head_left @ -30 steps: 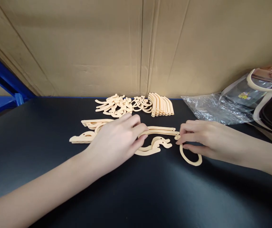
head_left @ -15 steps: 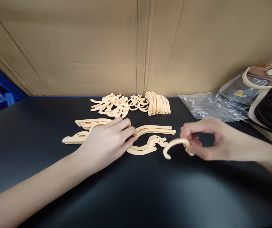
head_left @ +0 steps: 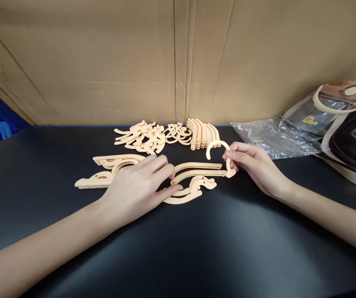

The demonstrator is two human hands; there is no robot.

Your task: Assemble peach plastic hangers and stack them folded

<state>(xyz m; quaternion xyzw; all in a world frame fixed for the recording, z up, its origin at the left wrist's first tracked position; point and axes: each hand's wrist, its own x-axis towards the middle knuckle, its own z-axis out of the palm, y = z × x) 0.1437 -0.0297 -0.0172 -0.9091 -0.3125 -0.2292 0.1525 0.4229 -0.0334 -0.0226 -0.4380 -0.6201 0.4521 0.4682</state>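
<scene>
Between the thumb and fingers of my right hand [head_left: 249,163] is a cream plastic hanger hook [head_left: 217,143], its curve raised and its lower end at the tip of a long curved hanger arm [head_left: 196,173]. Whether the two are joined cannot be told. My left hand [head_left: 140,182] lies palm down over the parts, thumb stretched apart from the bent fingers, beside the left ends of the long arms. Under its thumb lie shorter curved pieces with notched ends [head_left: 193,192]. Other flat cream pieces [head_left: 95,181] stick out to the left of this hand, partly covered by it.
Loose cream pieces [head_left: 143,136], a heap of hooks [head_left: 178,133] and a row of stacked arms [head_left: 203,131] lie along the back of the black table [head_left: 178,248]. On the right are clear plastic wrap [head_left: 258,136], a bottle [head_left: 314,116] and a black bag [head_left: 354,136]. Cardboard [head_left: 103,62] stands behind.
My right hand has brought the hook left and up to the right end of the long arm, turning it upright. My left thumb has moved apart from its fingers.
</scene>
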